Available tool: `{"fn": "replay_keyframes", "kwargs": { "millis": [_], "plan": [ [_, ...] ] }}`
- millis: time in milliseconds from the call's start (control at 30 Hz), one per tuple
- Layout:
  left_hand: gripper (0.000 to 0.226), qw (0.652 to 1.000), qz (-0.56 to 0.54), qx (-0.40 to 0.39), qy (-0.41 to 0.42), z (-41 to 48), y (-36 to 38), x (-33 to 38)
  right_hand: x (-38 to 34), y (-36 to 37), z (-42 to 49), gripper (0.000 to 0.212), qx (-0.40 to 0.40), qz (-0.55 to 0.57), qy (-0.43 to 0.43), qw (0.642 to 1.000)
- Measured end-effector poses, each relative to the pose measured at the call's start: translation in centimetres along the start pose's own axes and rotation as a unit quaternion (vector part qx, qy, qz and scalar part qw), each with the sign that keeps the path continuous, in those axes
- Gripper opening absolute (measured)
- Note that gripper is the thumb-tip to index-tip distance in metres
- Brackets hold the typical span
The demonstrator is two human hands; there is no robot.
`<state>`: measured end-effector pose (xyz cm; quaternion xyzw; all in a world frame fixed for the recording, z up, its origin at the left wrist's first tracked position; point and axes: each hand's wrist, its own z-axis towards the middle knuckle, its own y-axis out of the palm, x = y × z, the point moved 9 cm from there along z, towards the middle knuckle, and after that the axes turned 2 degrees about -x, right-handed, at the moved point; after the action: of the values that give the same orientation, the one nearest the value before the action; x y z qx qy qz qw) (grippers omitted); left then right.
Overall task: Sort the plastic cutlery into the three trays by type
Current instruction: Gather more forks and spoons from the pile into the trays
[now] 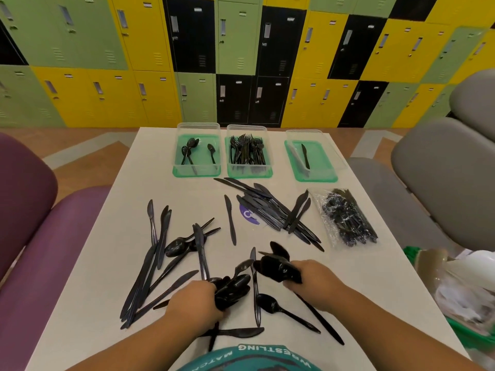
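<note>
At the table [361, 277]'s near edge I see the left hand [192, 299] gripping a spoon bunch [234, 287], the right hand [317, 282] gripping a second bunch [277, 266].

The person wears a teal shirt [249, 361], seen just past the near edge of the white table [356, 277], printed with white capitals reading WRESTLING above a partly hidden word, with bare, sleeveless forearms [388, 326].
</note>
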<state>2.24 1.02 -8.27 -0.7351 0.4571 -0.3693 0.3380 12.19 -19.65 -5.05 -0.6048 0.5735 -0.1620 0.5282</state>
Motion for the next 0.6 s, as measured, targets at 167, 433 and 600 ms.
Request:
{"fn": "replay_keyframes", "kwargs": {
  "millis": [167,433,600],
  "plan": [
    [0.03,0.999,-0.034,0.028,0.018,-0.1,-0.4,0.0,-0.8,2.8,-0.8,0.034,-0.085,-0.016,0.001,0.996],
    [0.014,0.993,-0.016,0.113,0.034,-1.4,-2.8,-2.9,-0.4,4.0,-0.9,0.04,-0.085,-0.078,0.008,0.993],
    [0.034,0.995,-0.009,0.098,0.012,-0.8,-2.3,-4.5,-0.4,2.9,-0.3,0.026,-0.063,-0.072,0.015,0.995]
  ]
}}
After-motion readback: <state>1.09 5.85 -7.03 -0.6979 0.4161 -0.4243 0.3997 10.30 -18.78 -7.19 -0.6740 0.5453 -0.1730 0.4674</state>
